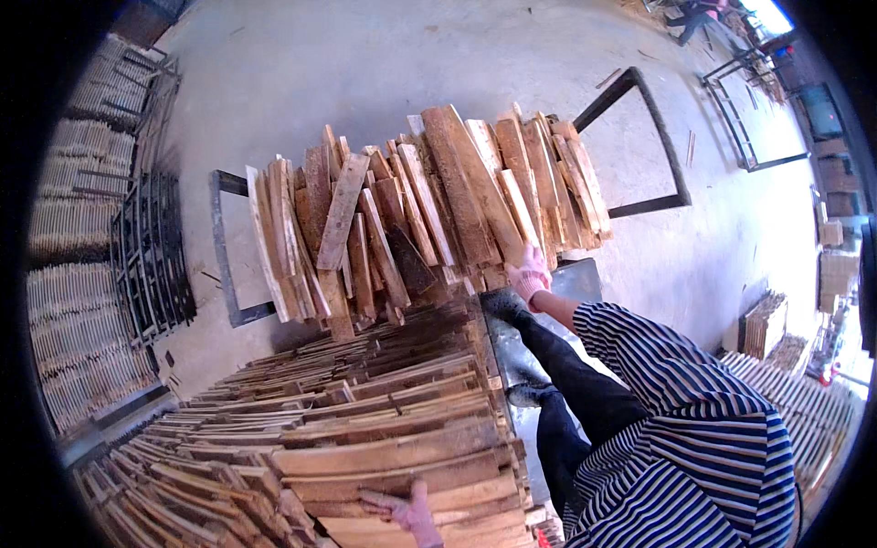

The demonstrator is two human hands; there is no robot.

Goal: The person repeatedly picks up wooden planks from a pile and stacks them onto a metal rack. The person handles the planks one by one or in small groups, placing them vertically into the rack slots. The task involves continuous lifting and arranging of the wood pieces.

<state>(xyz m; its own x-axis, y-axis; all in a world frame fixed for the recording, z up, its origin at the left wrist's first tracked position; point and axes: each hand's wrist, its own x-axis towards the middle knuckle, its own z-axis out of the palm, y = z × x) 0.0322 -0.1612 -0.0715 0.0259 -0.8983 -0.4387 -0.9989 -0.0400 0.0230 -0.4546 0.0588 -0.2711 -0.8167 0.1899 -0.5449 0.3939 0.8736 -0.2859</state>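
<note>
My right hand (530,272), in a pinkish glove, is closed on the near end of a long, rough wooden plank (466,187). This plank slants across a heap of loose boards (416,196) of mixed widths. My left hand (416,513) is low in the picture, its fingers stretched out over the pale boards of a layered stack (393,475). It appears to hold nothing; whether it touches the wood I cannot tell. Between the hands, the stack's rows run off to the left.
Black metal frames (681,155) lie on the grey concrete floor (365,64) around the heap. My legs (585,384) are beside the stack, over a dark sheet. Tall piles of slats (82,320) line the left side. Another person (699,16) is far off at the upper right.
</note>
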